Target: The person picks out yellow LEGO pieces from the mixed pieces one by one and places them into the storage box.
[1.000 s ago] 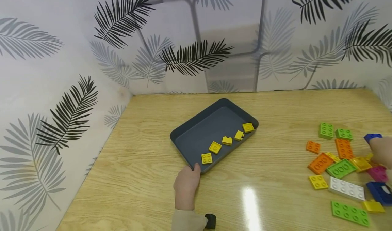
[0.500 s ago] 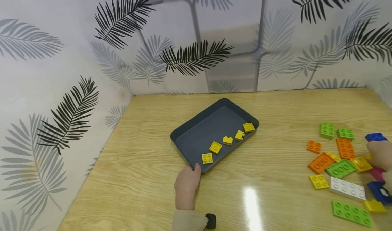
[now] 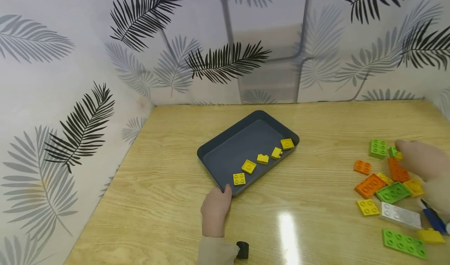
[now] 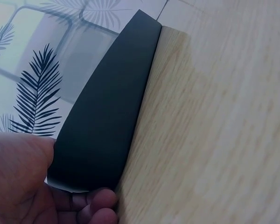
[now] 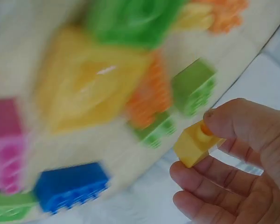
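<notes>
While the left hand (image 3: 216, 207) gripped one corner of the dark tray (image 3: 235, 144), thumb at the rim, the right hand (image 5: 242, 170) pinched a yellow brick (image 5: 190, 150) between thumb and fingers. Hands well apart, each holding its own thing. Held brick located at the right fingertips, near a small green brick (image 3: 392, 151); contact between the two could not be told.

Tray sat on the table (image 3: 316, 202), reaching away from the left hand. Inside it, five yellow pieces (image 3: 263, 159) formed a loose row along the side that ran rightward from that hand.

Left of the right hand: a larger green brick (image 3: 377, 148) and a small orange brick (image 3: 362, 167). Just beside the same hand lay a long orange brick (image 3: 396, 170). Nearer the person than the right hand: a white brick (image 3: 400, 215) and a long green brick (image 3: 404, 243). Beyond both hands stood a leaf-print backdrop (image 3: 228, 63).
</notes>
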Demonstrator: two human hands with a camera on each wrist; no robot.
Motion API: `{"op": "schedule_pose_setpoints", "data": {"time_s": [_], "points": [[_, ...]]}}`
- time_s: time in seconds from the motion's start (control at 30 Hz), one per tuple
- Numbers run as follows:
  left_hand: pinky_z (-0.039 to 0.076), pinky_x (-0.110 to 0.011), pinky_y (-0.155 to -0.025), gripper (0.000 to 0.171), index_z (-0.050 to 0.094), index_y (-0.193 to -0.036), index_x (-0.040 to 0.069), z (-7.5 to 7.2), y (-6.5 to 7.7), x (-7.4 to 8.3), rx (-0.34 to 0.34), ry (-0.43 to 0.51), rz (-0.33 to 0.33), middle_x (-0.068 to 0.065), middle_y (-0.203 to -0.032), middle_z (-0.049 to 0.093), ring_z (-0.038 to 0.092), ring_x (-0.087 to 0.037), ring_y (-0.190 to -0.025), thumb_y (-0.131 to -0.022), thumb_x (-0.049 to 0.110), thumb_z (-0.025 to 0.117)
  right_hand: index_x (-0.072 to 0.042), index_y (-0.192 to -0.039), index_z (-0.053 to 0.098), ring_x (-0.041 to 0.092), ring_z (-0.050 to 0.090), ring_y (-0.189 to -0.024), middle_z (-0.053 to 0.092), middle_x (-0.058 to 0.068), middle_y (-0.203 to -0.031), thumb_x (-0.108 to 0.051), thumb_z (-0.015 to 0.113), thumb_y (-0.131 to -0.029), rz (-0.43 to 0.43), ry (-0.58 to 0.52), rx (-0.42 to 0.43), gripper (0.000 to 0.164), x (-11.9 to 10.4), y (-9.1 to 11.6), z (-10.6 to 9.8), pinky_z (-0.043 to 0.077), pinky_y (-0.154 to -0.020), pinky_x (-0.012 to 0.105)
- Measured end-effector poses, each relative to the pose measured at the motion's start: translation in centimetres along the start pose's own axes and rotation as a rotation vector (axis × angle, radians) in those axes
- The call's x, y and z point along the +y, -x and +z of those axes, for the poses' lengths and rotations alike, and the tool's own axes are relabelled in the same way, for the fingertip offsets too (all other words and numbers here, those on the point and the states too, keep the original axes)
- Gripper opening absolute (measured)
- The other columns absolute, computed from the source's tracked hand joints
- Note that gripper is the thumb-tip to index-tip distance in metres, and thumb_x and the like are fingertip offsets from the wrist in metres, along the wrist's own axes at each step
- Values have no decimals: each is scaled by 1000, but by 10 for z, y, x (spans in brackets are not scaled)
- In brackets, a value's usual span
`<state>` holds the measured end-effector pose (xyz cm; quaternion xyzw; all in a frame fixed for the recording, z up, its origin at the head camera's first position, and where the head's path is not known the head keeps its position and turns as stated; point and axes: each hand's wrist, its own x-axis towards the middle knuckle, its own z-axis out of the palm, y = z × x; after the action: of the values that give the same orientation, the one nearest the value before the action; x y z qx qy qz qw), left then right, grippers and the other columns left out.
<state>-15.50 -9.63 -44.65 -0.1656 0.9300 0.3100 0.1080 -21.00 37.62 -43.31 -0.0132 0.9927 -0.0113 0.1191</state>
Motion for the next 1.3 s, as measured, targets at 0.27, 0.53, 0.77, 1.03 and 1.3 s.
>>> {"op": "schedule_pose_setpoints", "data": {"time_s": [0.27, 0.53, 0.77, 1.03, 1.3], "points": [[42, -40, -57, 40, 61, -89, -1, -1, 0, -1, -8, 4, 1, -13, -78, 59, 52, -23, -63, -92, 34, 43, 11, -104, 49, 38, 58, -76, 59, 24, -88, -6, 71, -76, -241, -11, 48, 38, -68, -6, -28, 47, -58, 44], [41, -39, -56, 40, 63, -91, -2, -3, 0, -2, -11, 9, 3, -13, -79, 59, 51, -22, -62, -93, 34, 43, 11, -106, 51, 32, 59, -69, 58, 23, -88, 1, 70, -74, -372, -25, 128, 38, -130, -9, -41, 47, -53, 39], [41, -38, -55, 41, 63, -91, -2, -1, -3, -5, -5, 9, 13, -13, -78, 60, 51, -22, -61, -92, 34, 44, 9, -106, 53, 31, 60, -72, 60, 21, -89, 2, 70, -72, -442, 7, 181, 39, -171, -14, -42, 49, -59, 38], [38, -36, -52, 40, 61, -87, 0, 2, -6, -9, 0, 19, 16, -10, -72, 56, 49, -22, -59, -92, 36, 43, 6, -107, 56, 28, 61, -69, 61, 21, -90, 1, 68, -75, -516, 39, 229, 35, -218, -18, -40, 49, -57, 34], [37, -35, -52, 40, 61, -87, 0, 2, -5, -7, -7, 21, 31, -10, -72, 56, 49, -21, -58, -92, 35, 43, 1, -107, 54, 29, 61, -81, 60, 18, -96, -2, 71, -76, -583, 51, 140, 36, -277, -20, -32, 50, -66, 34]]}}
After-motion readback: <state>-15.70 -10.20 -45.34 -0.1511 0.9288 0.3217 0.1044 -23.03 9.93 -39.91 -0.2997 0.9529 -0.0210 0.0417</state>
